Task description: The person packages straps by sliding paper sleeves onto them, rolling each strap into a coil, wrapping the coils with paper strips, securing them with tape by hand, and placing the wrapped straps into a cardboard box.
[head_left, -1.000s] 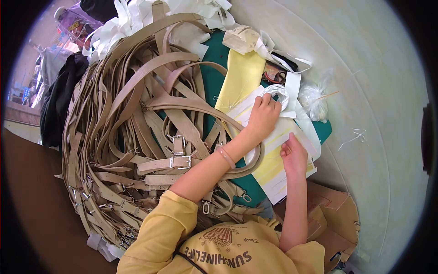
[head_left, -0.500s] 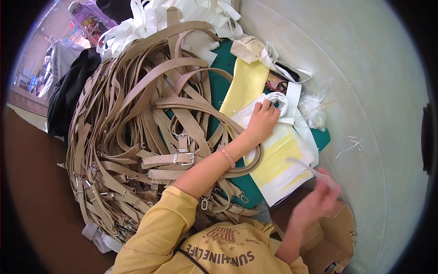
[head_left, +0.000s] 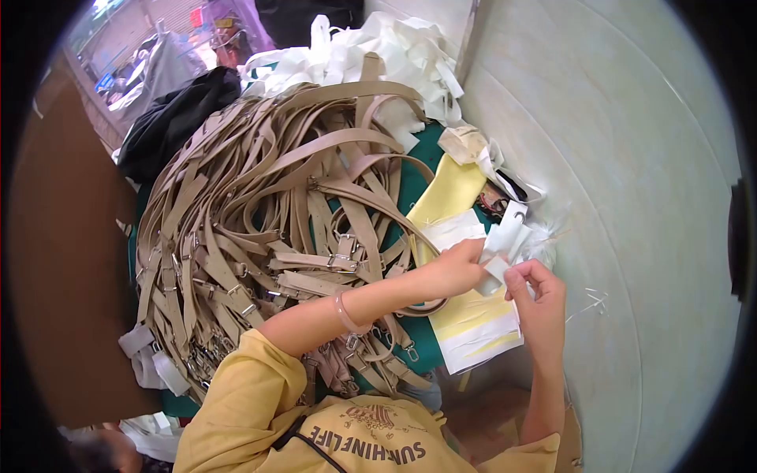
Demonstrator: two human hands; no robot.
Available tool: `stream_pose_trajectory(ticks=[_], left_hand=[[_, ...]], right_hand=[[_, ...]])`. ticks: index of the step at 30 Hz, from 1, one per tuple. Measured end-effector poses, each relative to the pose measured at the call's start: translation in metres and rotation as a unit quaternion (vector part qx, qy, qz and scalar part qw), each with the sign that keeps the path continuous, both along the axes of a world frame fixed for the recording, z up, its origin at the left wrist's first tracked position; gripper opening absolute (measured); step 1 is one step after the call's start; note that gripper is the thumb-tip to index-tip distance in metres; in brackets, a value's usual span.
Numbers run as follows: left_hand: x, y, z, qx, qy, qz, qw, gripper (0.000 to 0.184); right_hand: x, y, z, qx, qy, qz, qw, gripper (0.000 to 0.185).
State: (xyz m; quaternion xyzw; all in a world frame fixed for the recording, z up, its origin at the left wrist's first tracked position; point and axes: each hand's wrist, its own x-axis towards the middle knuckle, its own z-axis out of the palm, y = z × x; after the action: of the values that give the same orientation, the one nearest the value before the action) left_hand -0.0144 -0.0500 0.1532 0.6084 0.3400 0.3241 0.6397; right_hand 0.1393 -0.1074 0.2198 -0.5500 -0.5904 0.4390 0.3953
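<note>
My left hand [head_left: 457, 268] reaches across to the right, its fingers closed on a white strip [head_left: 507, 235] that looks folded or rolled; part of it is hidden. Close beside it, my right hand [head_left: 538, 293] pinches a small pale end piece [head_left: 497, 266] between thumb and fingers. Under both hands lies a stack of white sheets with yellow patches [head_left: 473, 327]. A yellow piece of material [head_left: 449, 189] extends beyond the stack. To the left, a big heap of beige straps [head_left: 268, 181] with metal buckles and clips covers much of the green surface [head_left: 427, 146].
White strips [head_left: 371, 59] are piled at the back. Black cloth [head_left: 177, 118] lies at the back left, near a brown panel [head_left: 71, 252]. A pale wall [head_left: 631, 158] curves along the right. A clear plastic bag [head_left: 540, 243] sits against it, and a cardboard box [head_left: 493, 422] stands below.
My right hand has moved up and left to meet my left hand, which has lifted the white strip. The camera view has shifted, so the strap heap appears lower and further right.
</note>
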Motion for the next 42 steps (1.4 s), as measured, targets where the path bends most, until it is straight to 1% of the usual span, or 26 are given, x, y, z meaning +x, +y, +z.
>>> stream_pose_trajectory(ticks=[1,2,4,5,7,8,10,11,13,14,16,17,19,20,22,26,28,31,32,34,35,37,38,40,41,42], left_hand=[[-0.004,-0.007,0.003,-0.001,-0.045,-0.02,0.999,0.033],[-0.011,-0.014,0.019,-0.002,-0.044,-0.015,0.999,0.033],[-0.02,-0.024,0.051,-0.085,0.102,-0.028,0.991,0.042],[-0.019,-0.026,0.044,-0.087,0.103,-0.026,0.991,0.042],[-0.014,-0.03,0.021,-0.069,0.061,0.015,0.996,0.05],[-0.012,-0.03,0.013,-0.07,0.062,0.013,0.996,0.05],[-0.009,-0.031,0.004,-0.035,0.083,0.028,0.996,0.06],[-0.009,-0.033,0.008,-0.035,0.083,0.026,0.996,0.06],[-0.008,-0.038,0.022,-0.13,0.069,0.034,0.988,0.06],[-0.009,-0.038,0.019,-0.13,0.07,0.031,0.988,0.06],[-0.013,-0.039,0.009,-0.048,0.102,-0.028,0.993,0.053],[-0.016,-0.042,0.008,-0.048,0.103,-0.029,0.993,0.053],[-0.02,-0.046,0.01,0.154,0.138,-0.025,0.978,0.046],[-0.019,-0.049,0.015,0.154,0.139,-0.027,0.978,0.046],[-0.018,-0.055,0.027,0.012,0.099,0.049,0.994,0.042],[-0.018,-0.055,0.021,0.055,0.091,0.079,0.991,0.041],[-0.021,-0.054,0.023,0.082,0.09,0.081,0.989,0.042],[-0.028,-0.049,0.021,0.097,0.068,0.05,0.992,0.04],[-0.03,-0.049,0.023,0.097,0.069,0.049,0.992,0.04],[-0.032,-0.048,0.027,0.141,-0.02,0.031,0.989,0.036],[-0.033,-0.048,0.027,0.143,-0.019,0.029,0.989,0.036],[-0.032,-0.051,0.024,0.113,-0.052,0.034,0.992,0.032],[-0.032,-0.053,0.021,0.114,-0.05,0.033,0.992,0.032],[-0.031,-0.056,0.016,0.073,-0.075,0.103,0.989,0.032],[-0.032,-0.06,0.017,0.077,-0.071,0.101,0.989,0.032],[-0.033,-0.065,0.019,0.106,-0.075,0.139,0.982,0.031]], right_hand=[[-0.003,0.001,-0.003,0.07,-0.057,0.013,0.996,0.016],[-0.007,0.001,-0.003,0.069,-0.056,0.019,0.996,0.016],[-0.011,-0.002,-0.003,0.064,-0.062,0.018,0.996,0.019],[-0.011,-0.002,-0.003,0.063,-0.062,0.02,0.996,0.019],[-0.011,-0.002,-0.004,0.06,-0.05,0.031,0.996,0.018],[-0.011,-0.003,-0.004,0.059,-0.05,0.029,0.997,0.018],[-0.013,-0.006,-0.003,0.052,-0.087,-0.002,0.995,0.015],[-0.013,-0.007,-0.004,0.051,-0.087,-0.004,0.995,0.015],[-0.013,-0.007,-0.005,0.054,-0.089,-0.014,0.994,0.015],[-0.013,-0.007,-0.005,0.054,-0.088,-0.017,0.994,0.015],[-0.015,-0.008,-0.005,0.086,-0.092,-0.025,0.992,0.013],[-0.017,-0.009,-0.003,0.086,-0.091,-0.027,0.992,0.013],[-0.021,-0.011,0.002,0.082,-0.089,-0.036,0.992,0.012],[-0.022,-0.012,0.004,0.081,-0.088,-0.037,0.992,0.012],[-0.024,-0.012,0.007,0.087,-0.097,-0.032,0.991,0.012],[-0.027,-0.01,0.002,0.13,-0.119,-0.034,0.984,0.012],[-0.032,-0.011,0.004,0.178,-0.15,-0.045,0.972,0.015],[-0.035,-0.012,0.005,0.194,-0.141,-0.067,0.969,0.018],[-0.033,-0.012,0.005,0.194,-0.14,-0.069,0.969,0.018],[-0.026,-0.008,0.007,0.174,-0.166,-0.074,0.968,0.021],[-0.024,-0.007,0.009,0.175,-0.164,-0.076,0.968,0.021],[-0.018,-0.007,0.013,0.105,-0.159,-0.034,0.981,0.024],[-0.014,-0.007,0.014,0.106,-0.157,-0.036,0.981,0.024],[-0.004,-0.008,0.014,0.277,-0.27,-0.123,0.914,0.024],[0.001,-0.009,0.015,0.343,-0.313,-0.217,0.859,0.043],[0.0,-0.015,0.008,0.346,-0.309,-0.22,0.859,0.043]])
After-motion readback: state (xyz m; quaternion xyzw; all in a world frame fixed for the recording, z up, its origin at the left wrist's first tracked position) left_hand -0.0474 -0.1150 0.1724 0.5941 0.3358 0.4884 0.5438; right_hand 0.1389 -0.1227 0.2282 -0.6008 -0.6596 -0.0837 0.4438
